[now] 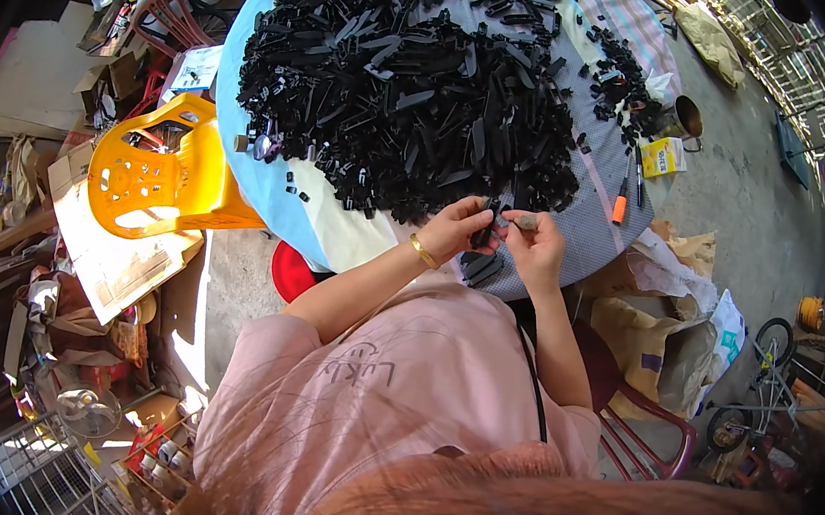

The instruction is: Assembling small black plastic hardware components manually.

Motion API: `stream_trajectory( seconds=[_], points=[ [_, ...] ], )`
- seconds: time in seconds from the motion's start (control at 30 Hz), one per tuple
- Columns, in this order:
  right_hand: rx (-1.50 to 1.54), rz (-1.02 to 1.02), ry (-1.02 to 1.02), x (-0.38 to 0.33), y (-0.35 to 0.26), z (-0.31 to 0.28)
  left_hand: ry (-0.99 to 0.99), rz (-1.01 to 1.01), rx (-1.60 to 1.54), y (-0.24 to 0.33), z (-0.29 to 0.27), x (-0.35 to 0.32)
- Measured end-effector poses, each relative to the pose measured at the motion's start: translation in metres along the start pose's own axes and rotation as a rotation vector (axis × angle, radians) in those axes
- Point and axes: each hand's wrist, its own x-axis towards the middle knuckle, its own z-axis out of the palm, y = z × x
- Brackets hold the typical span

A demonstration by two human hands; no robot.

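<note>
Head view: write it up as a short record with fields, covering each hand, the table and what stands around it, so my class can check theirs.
Left hand: pinching a black piece
Right hand: fingertips on a small grey item, kind unclear
Hands: close together, at the heap's near edge
Table: cloth-covered, bearing a large heap of black pieces
Right side of table: orange-handled tool, yellow box
Left of table: yellow chair

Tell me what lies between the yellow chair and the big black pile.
In the head view: tablecloth, a few loose black pieces, a purplish item and a small brown one.
</note>
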Motion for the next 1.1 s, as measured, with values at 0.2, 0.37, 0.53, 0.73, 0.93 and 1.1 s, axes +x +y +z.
stream_trajectory(
  seconds=[0.2,0.37,0.53,0.73,0.93,1.1],
  points=[
    [-0.389,-0.156,-0.017,0.0,-0.018,-0.001,-0.021,0.018,-0.096,-0.001,0.007,-0.009],
    [-0.625,-0.397,0.0,-0.003,-0.041,0.012,0.04,0.043,-0.041,-0.004,0.01,-0.016],
    [-0.67,-0.412,0.008,-0.007,-0.036,0.012,0.102,0.16,0.146,-0.012,0.013,-0.016],
    [-0.797,-0.518,0.056,-0.008,-0.045,0.016,0.191,0.285,0.298,-0.012,0.024,-0.022],
    [-0.783,-0.528,0.136,-0.012,-0.042,0.025,0.201,0.329,0.313,-0.014,0.023,-0.022],
    [-1.104,-0.411,-0.044,-0.018,-0.041,0.026,0.377,0.664,0.942,-0.011,0.021,-0.022]
  ],
)
